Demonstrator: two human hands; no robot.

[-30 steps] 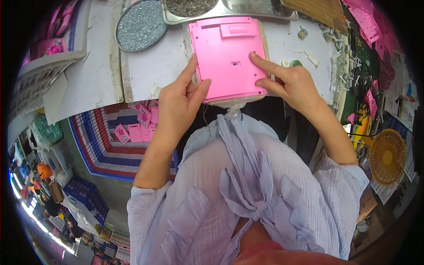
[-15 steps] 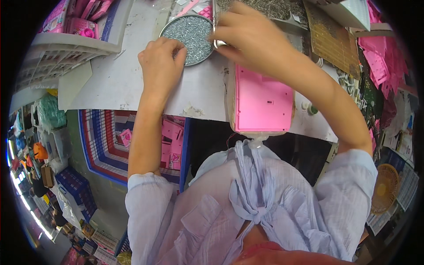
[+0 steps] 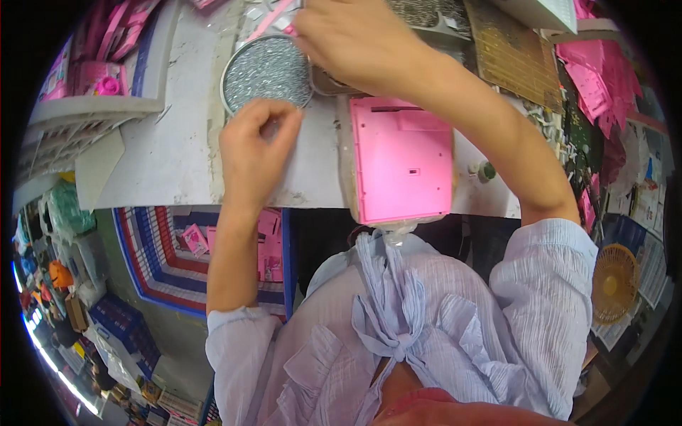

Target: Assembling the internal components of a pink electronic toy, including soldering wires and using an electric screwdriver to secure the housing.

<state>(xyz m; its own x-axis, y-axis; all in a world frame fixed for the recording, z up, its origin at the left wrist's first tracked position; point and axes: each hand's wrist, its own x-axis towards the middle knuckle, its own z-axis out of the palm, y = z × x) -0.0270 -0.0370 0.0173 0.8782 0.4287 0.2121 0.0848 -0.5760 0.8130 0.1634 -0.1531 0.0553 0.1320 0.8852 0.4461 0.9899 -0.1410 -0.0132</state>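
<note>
My left hand (image 3: 257, 145) is at the near rim of a round tin (image 3: 226, 91) full of small silvery metal pieces. Its thumb and index finger meet in a pinch; anything between them is too small to make out. Farther up, my right hand (image 3: 348, 39) reaches over the tin's right side, next to a pink strip (image 3: 273, 18). Its fingers are bent, and their tips are blurred and partly hidden. Below the right forearm, a flat pink plastic panel (image 3: 401, 153) with small holes and a slot lies on a wrapped support at the table's front edge.
Trays of small dark metal parts (image 3: 426, 14) and a brown board (image 3: 515, 53) are at the back right. A white crate (image 3: 96, 108) with pink parts stands at left. Under the table edge sits a blue, red and white basket (image 3: 167, 284) with pink pieces. Pink sheeting (image 3: 600, 82) hangs at far right.
The view has shifted, so the tin and panel appear farther left. My right hand has moved left and away from me. My left hand has drawn back to the tin's near rim, fingers pinched.
</note>
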